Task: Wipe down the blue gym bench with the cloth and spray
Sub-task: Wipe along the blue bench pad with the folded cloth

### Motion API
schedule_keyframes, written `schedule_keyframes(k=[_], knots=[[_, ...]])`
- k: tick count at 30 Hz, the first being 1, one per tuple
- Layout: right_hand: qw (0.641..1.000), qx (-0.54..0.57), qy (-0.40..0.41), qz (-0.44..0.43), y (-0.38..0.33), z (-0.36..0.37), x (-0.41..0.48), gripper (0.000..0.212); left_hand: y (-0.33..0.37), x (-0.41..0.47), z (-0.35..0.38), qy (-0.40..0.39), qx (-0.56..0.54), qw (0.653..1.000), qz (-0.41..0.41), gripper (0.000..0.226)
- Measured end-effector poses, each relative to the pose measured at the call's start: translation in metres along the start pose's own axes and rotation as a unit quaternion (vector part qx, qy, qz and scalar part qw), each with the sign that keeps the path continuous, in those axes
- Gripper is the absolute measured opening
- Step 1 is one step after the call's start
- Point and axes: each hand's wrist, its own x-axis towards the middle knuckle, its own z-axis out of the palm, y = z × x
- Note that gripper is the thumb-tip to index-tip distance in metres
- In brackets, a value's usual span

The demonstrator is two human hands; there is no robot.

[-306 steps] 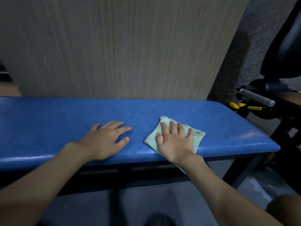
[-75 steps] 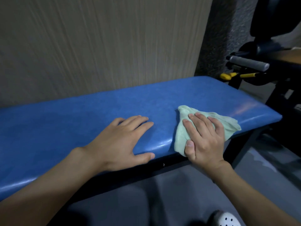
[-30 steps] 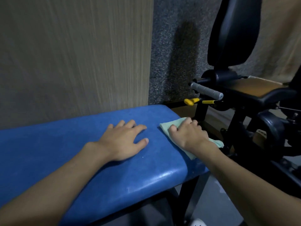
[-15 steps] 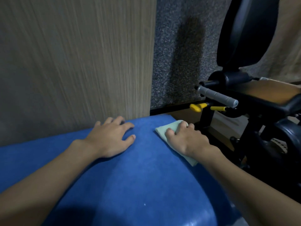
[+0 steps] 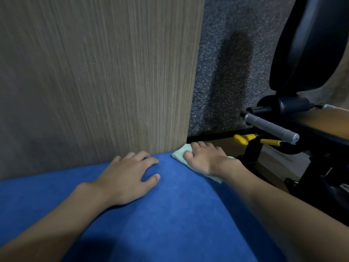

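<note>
At the far right corner of the blue padded gym bench (image 5: 170, 214), the right hand (image 5: 205, 159) lies on the pale green folded cloth (image 5: 180, 154), its fingers curled down over the fabric and gripping it against the upholstery; a strip of the cloth shows under the wrist at the bench's right edge. To the left, the left hand (image 5: 128, 178) rests flat on the blue surface, fingers spread and straight, holding nothing; it is near the cloth but apart from it. Behind the bench stands a tall beige wood-grain panel (image 5: 94, 82); right of it, a grey speckled wall (image 5: 217, 63); farther right, a black exercise machine (image 5: 311, 44) with a grey cylindrical handle (image 5: 270, 128) and yellow levers (image 5: 243, 138).
</note>
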Motion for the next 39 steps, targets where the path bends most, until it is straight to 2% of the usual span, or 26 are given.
schedule_keyframes(k=[3, 7, 11, 13, 18, 23, 26, 29, 33, 39], knots=[[0.997, -0.053, 0.019, -0.051, -0.009, 0.008, -0.016, 0.065, -0.011, -0.008, -0.002, -0.008, 0.004, 1.000, -0.013, 0.085], [0.989, -0.086, 0.051, -0.105, -0.021, 0.010, -0.036, 0.060, -0.022, -0.021, -0.003, -0.002, 0.025, 0.999, -0.041, 0.084], [0.986, -0.118, 0.109, -0.053, -0.027, 0.012, -0.047, 0.057, -0.039, -0.032, -0.006, 0.003, 0.061, 0.996, -0.070, 0.083], [0.990, -0.098, 0.090, -0.039, -0.032, 0.014, -0.050, 0.059, -0.048, -0.037, -0.006, -0.013, 0.056, 0.995, -0.079, 0.083], [0.990, -0.029, 0.014, -0.136, -0.052, 0.012, -0.036, 0.062, -0.052, -0.040, -0.011, -0.024, 0.026, 0.997, -0.069, 0.082], [0.992, -0.049, 0.026, -0.114, -0.055, 0.015, -0.029, 0.061, -0.063, -0.057, -0.014, -0.049, 0.052, 0.993, -0.098, 0.085], [0.992, -0.051, 0.014, -0.118, -0.064, 0.018, -0.024, 0.062, -0.068, -0.059, -0.013, -0.053, 0.041, 0.992, -0.104, 0.077], [0.985, -0.044, 0.003, -0.166, -0.089, 0.024, -0.021, 0.063, -0.071, -0.059, -0.016, -0.046, 0.005, 0.993, -0.105, 0.070], [0.974, -0.011, -0.009, -0.226, -0.098, 0.022, -0.025, 0.060, -0.077, -0.066, -0.019, -0.052, 0.004, 0.991, -0.121, 0.079], [0.984, -0.036, 0.004, -0.173, -0.054, 0.010, -0.025, 0.056, -0.087, -0.074, -0.013, -0.050, 0.028, 0.989, -0.134, 0.080]])
